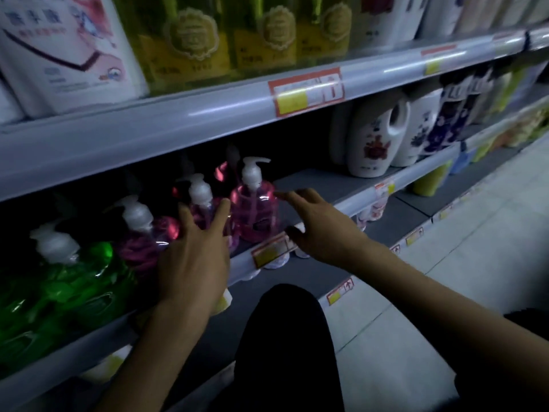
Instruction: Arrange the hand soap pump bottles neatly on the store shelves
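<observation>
Pump bottles with white pumps stand in a row on the middle shelf (315, 179). The rightmost pink bottle (255, 209) stands upright at the row's end. To its left is a second pink bottle (202, 200), then a magenta one (142, 236) and a green one (68, 278). My left hand (193, 257) is spread open, its fingers against the front of the second pink bottle. On the other side, my right hand (318, 224) is open just right of the rightmost pink bottle, fingertips close to its side; contact is unclear.
Bare shelf stretches right of the pink bottles up to white floral jugs (374, 144). The upper shelf holds yellow bottles (190, 40) and a white pack (62, 49). Price tags (306, 90) line the shelf edges. My dark-clad knee (285, 346) is below, and tiled floor (475, 248) to the right.
</observation>
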Available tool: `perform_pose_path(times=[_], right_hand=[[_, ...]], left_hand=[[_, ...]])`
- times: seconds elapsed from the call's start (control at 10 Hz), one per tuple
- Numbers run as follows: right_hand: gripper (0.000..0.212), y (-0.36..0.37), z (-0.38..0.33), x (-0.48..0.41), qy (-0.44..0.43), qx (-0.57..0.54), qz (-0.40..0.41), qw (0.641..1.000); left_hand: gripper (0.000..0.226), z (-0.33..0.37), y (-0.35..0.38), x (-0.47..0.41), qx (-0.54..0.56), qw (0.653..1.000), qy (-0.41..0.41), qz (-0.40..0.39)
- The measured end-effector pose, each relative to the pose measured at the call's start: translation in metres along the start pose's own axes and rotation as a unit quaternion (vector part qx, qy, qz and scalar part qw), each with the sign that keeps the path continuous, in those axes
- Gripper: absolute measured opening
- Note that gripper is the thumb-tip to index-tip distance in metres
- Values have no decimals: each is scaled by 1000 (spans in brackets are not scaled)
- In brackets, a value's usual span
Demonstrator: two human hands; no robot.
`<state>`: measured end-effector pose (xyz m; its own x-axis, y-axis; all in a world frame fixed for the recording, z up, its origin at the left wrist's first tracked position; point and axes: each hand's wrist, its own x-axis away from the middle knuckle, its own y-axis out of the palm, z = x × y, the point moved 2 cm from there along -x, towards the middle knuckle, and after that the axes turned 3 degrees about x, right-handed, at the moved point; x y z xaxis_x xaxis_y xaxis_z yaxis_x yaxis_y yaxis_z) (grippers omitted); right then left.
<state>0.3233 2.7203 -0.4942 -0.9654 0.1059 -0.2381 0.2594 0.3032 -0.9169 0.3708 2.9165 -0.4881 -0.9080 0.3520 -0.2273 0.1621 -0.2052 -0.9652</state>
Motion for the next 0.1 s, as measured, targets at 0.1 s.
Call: perform_pose_path(times=[0.1], right_hand=[[44,-33,49,15,65,61,-6,996]], left_hand=[[37,47,-17,12,18,995,52,82]])
